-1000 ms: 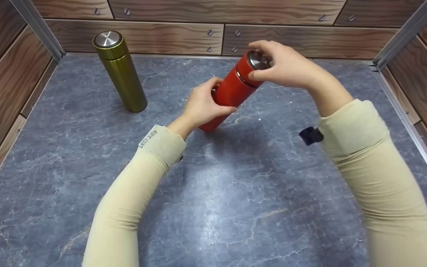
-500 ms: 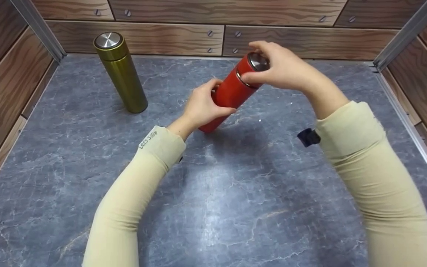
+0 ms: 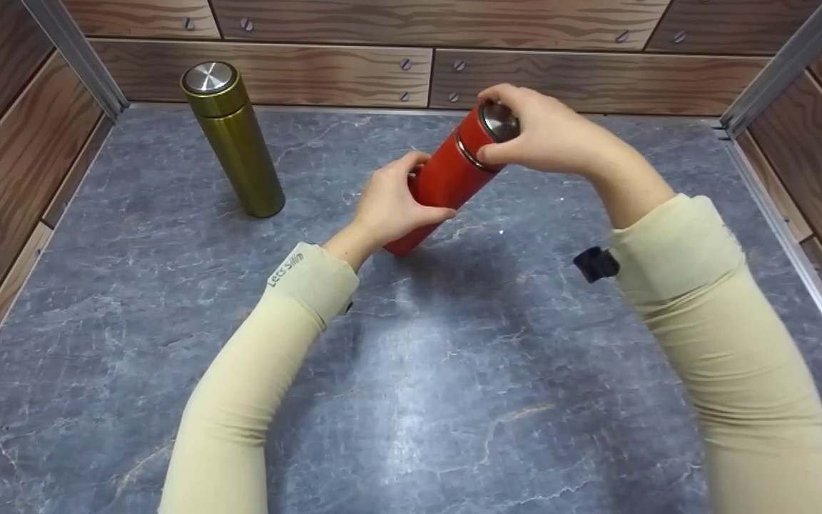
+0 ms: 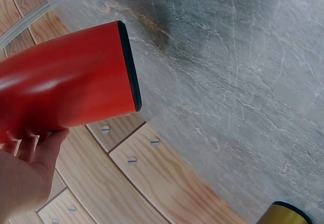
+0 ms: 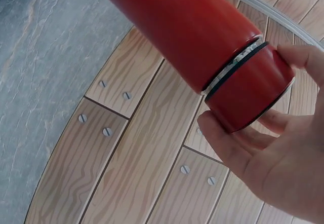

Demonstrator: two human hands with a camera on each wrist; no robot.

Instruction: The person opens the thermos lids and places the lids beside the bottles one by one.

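A red thermos flask [image 3: 454, 177] slants over the table in the head view, its top end toward the upper right. My left hand [image 3: 393, 200] grips its body, thumb across the near side. At the upper end, the fingers and thumb of my right hand [image 3: 557, 135] hold the red lid [image 5: 250, 87] with its silver top. In the right wrist view a narrow gap with a metallic band shows between lid and body. The black base [image 4: 129, 67] faces the table in the left wrist view. Most fingertips of my left hand are hidden behind the flask.
An olive-gold thermos flask [image 3: 243, 153] with a silver-topped lid stands upright at the back left of the grey marbled table [image 3: 411, 400]. Wood-patterned panels [image 3: 275, 71] with metal corner rails wall the back and both sides.
My right thumb has shifted back and forth along the lid, and that hand has turned slightly around it. The left hand and the red thermos flask's body have stayed nearly still.
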